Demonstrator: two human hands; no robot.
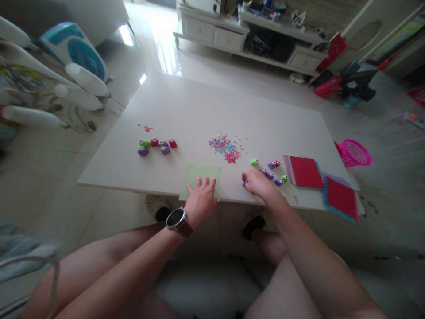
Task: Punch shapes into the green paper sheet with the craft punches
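The left hand lies flat, fingers spread, on the green sheet at the near table edge; the right hand closes on a small purple punch just right. Pressing the sheet firmly should stop sliding

Daylight glare on floor, blurred left edge, wide-angle warping

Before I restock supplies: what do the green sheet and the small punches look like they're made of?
The green sheet under the left hand looks like matte paper or thin craft foam: flat, thin, no shine. The punches by the right hand look like moulded plastic: bright solid colours, rounded shapes. The view is too small to tell more.
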